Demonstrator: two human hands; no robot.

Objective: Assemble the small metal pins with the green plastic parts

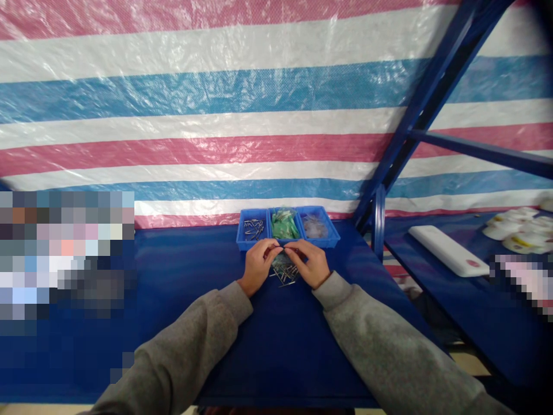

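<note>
My left hand (258, 266) and my right hand (310, 262) meet close together above the blue table, just in front of a blue three-part tray (283, 246). The fingers of both are pinched, and a small dark sliver shows between the fingertips; its kind is too small to tell. Under the hands lies a loose pile of thin metal pieces (283, 275), like nails or screws. In the tray's left compartment are more thin metal pieces (254, 228). A green plastic bag (285, 223) fills the middle one, and clear plastic pieces or bags (315, 226) lie in the right one.
A striped plastic sheet (194, 127) hangs behind the table (185, 253). Blue metal frame bars (401, 138) rise at the right. On a neighbouring blue table sit a long white box (449, 251) and several white rolls (525, 230). A blurred-out area covers the left side.
</note>
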